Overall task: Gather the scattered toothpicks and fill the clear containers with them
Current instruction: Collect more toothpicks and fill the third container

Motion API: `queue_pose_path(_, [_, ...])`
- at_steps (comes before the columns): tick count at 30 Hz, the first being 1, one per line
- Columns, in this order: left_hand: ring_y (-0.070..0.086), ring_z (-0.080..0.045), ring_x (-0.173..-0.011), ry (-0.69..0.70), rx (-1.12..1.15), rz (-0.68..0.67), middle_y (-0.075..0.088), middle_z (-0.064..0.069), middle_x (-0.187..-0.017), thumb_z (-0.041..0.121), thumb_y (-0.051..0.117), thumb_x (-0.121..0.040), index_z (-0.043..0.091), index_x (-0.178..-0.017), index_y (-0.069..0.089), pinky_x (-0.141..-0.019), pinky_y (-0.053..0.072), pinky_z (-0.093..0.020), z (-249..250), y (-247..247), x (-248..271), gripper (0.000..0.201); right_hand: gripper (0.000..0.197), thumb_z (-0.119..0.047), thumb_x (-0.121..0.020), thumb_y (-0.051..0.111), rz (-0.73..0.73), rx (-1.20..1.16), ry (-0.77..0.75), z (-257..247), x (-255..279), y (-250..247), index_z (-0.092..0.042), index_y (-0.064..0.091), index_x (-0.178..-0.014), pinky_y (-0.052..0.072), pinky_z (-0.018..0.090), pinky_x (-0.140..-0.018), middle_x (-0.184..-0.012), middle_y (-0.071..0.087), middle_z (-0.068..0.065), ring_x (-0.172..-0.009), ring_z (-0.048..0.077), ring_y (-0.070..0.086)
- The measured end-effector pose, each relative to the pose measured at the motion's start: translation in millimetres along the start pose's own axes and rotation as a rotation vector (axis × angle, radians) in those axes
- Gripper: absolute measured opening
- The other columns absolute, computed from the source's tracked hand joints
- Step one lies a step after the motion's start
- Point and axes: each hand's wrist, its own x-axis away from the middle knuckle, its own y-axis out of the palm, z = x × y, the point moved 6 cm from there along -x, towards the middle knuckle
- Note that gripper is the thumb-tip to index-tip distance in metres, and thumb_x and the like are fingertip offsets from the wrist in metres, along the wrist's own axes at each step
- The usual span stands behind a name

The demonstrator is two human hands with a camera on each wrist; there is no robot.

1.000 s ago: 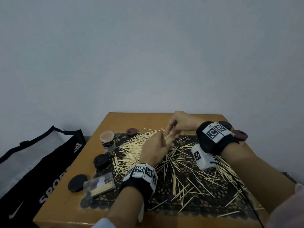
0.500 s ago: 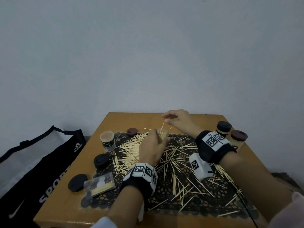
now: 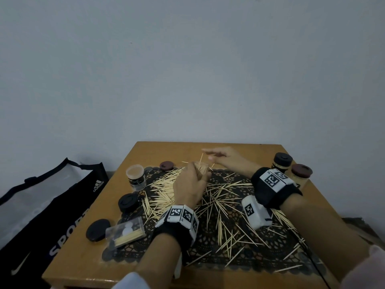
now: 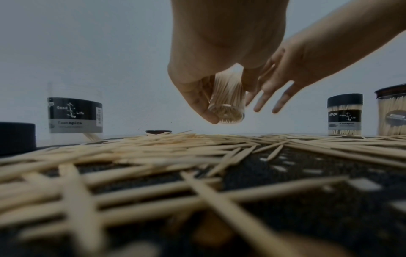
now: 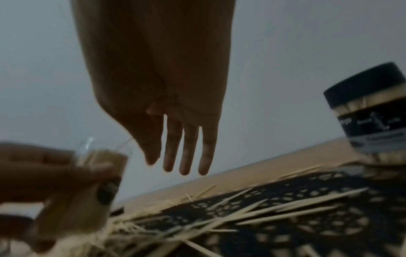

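Note:
My left hand point(image 3: 188, 182) grips a clear container point(image 3: 201, 168) packed with toothpicks and holds it off the table, above the black lace mat point(image 3: 260, 251). One toothpick sticks up out of its mouth. In the left wrist view, the left hand's fingers point(image 4: 197, 97) wrap the container point(image 4: 228, 102), whose bottom faces the camera. My right hand point(image 3: 225, 158) hovers just past the container with straight fingers point(image 5: 180, 147) and holds nothing. Scattered toothpicks point(image 3: 218, 205) cover the mat, thickest at the left.
An open labelled container point(image 3: 135, 177) stands at the left, with two black lids point(image 3: 127, 202) and a flat plastic box point(image 3: 126, 230) nearer me. A brown lid point(image 3: 166, 165) lies further back. Two capped full containers point(image 3: 282, 162) stand at the right. A black bag point(image 3: 41, 205) sits beside the table.
My right hand has left the container's mouth, drawn back a little to the right and straightened its fingers. My left hand still holds the container in about the same place.

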Motion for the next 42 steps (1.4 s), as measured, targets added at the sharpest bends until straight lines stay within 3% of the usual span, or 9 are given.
queue_pose_path(2, [0.055,-0.017,-0.085,-0.005,-0.026,0.005,0.053,0.004,-0.092,0.055,0.054,-0.092,0.015,-0.111,0.049,-0.069,0.041,-0.029,0,-1,0,0.045,0.045,-0.001,-0.094,0.051,0.058,0.033,0.068,12,0,-2,-0.015,0.049,-0.137,0.048,0.013,-0.075,-0.133,0.055,0.008,-0.108,0.012,0.053])
queue_pose_path(4, [0.054,-0.016,-0.083,0.001,-0.039,0.005,0.051,0.005,-0.089,0.054,0.055,-0.092,0.016,-0.107,0.048,-0.069,0.041,-0.027,0,0,0,0.042,0.048,0.003,-0.090,0.056,-0.061,0.199,0.154,23,2,9,-0.010,0.050,-0.135,0.047,0.012,-0.069,-0.126,0.057,0.011,-0.100,0.015,0.054])
queue_pose_path(7, [0.055,-0.017,-0.084,-0.002,-0.044,0.013,0.057,0.002,-0.093,0.054,0.056,-0.092,0.014,-0.113,0.050,-0.071,0.042,-0.027,1,-1,0,0.045,0.076,-0.038,-0.080,0.075,-0.383,0.533,0.217,40,13,33,-0.012,0.041,-0.142,0.043,0.030,-0.099,-0.136,0.048,0.005,-0.122,0.022,0.047])
queue_pose_path(10, [0.059,-0.022,-0.095,-0.008,-0.045,0.024,0.062,-0.003,-0.106,0.053,0.057,-0.091,0.013,-0.123,0.049,-0.076,0.044,-0.032,1,-3,0,0.052,0.102,-0.057,-0.068,0.077,-0.411,0.709,0.212,47,17,42,-0.010,0.033,-0.147,0.031,0.038,-0.112,-0.144,0.035,0.004,-0.132,0.021,0.034])
queue_pose_path(17, [0.060,-0.024,-0.095,-0.008,-0.045,0.023,0.062,-0.003,-0.103,0.053,0.057,-0.091,0.013,-0.120,0.049,-0.073,0.043,-0.032,0,-2,0,0.050,0.054,-0.030,-0.072,0.082,-0.306,0.635,0.153,45,12,37,-0.014,0.064,-0.120,0.045,0.024,-0.080,-0.115,0.064,0.001,-0.101,0.016,0.058])
queue_pose_path(24, [0.060,-0.024,-0.096,-0.007,-0.052,0.018,0.062,-0.004,-0.104,0.055,0.056,-0.091,0.013,-0.120,0.048,-0.077,0.047,-0.035,0,-1,0,0.052,0.037,-0.049,-0.076,0.074,-0.206,0.748,0.024,40,16,31,-0.022,0.072,-0.102,0.040,0.022,-0.059,-0.095,0.069,-0.007,-0.084,0.011,0.061])
queue_pose_path(31, [0.060,-0.025,-0.102,-0.006,-0.054,0.013,0.063,-0.005,-0.112,0.056,0.056,-0.091,0.013,-0.125,0.047,-0.083,0.049,-0.038,-1,0,-1,0.056,0.082,-0.056,-0.063,0.081,-0.386,0.743,0.136,49,22,29,-0.023,0.054,-0.133,0.040,0.032,-0.089,-0.110,0.043,-0.010,-0.104,0.009,0.040])
queue_pose_path(37, [0.059,-0.023,-0.101,-0.006,-0.065,0.006,0.062,-0.004,-0.112,0.055,0.056,-0.091,0.014,-0.125,0.047,-0.080,0.045,-0.033,1,-2,0,0.054,0.056,-0.041,-0.072,0.080,-0.385,0.696,0.143,48,25,24,-0.016,0.064,-0.119,0.035,0.015,-0.065,-0.102,0.054,-0.008,-0.095,0.010,0.051])
queue_pose_path(42, [0.058,-0.021,-0.098,-0.003,-0.052,0.007,0.062,-0.002,-0.109,0.054,0.057,-0.091,0.014,-0.122,0.049,-0.080,0.046,-0.033,1,-1,0,0.051,0.069,-0.057,-0.066,0.079,-0.358,0.723,0.119,48,29,28,-0.012,0.063,-0.116,0.040,0.024,-0.072,-0.108,0.058,-0.001,-0.095,0.012,0.051])
